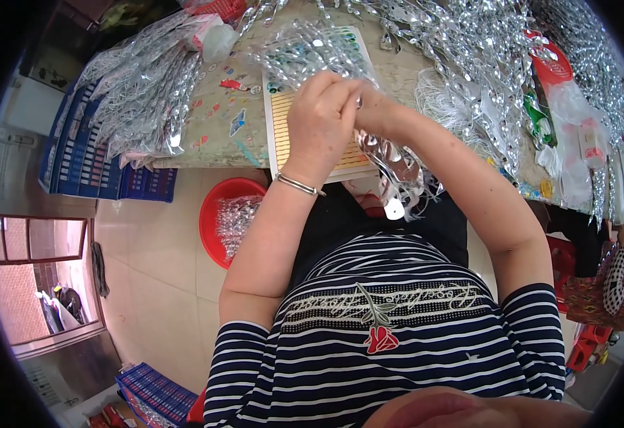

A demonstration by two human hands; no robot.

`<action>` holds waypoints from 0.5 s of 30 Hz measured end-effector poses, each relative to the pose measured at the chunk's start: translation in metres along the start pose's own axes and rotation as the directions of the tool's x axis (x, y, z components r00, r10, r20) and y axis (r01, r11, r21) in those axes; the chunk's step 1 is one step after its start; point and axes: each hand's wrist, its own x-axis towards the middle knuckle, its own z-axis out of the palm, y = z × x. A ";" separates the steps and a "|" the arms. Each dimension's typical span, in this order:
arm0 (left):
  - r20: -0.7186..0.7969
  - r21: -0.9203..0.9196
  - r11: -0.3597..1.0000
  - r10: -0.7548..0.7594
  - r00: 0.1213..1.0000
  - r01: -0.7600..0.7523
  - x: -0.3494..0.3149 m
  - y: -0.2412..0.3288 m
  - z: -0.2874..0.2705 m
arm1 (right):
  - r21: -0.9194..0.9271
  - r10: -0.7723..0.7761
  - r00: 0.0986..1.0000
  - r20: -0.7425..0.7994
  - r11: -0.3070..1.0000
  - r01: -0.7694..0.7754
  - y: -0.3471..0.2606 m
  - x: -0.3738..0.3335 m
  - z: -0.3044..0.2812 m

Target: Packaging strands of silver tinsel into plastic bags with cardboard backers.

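Observation:
My left hand (320,118) and my right hand (377,113) meet over the table, fingers closed on a bundle of shiny silver foil strands (395,171). One end of the bundle hangs below my right hand toward my lap. More silver strands (315,51) spread out beyond my knuckles, over a sheet (280,132) with yellow strips and rows of round blue-green pieces. My fingertips are partly hidden where the hands overlap. A metal bangle (299,185) circles my left wrist.
Bagged silver strands (144,107) lie at the left over a blue crate (77,153). Heaped silver strands (469,64) fill the table's right side, near a red basket (553,63). A red basin (211,221) with silver pieces stands on the floor. Another person (597,285) is at the far right.

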 end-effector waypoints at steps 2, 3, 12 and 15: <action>0.010 -0.027 1.000 -0.010 1.000 0.010 -0.003 0.005 0.003 | 0.253 0.116 0.993 0.028 0.960 -0.119 0.004 0.012 -0.007; 0.009 -0.019 1.000 -0.021 1.000 0.021 -0.008 0.002 0.001 | 0.251 0.115 0.992 0.041 0.960 -0.122 -0.009 0.006 -0.006; 0.026 -0.128 0.991 -0.034 0.999 0.037 0.004 0.009 0.005 | -0.743 -0.296 0.929 0.223 0.565 0.359 -0.004 0.055 -0.001; 0.032 -0.171 0.983 -0.066 0.997 0.071 0.007 0.006 0.000 | -0.777 -0.240 0.968 0.076 0.594 0.209 -0.038 0.048 -0.001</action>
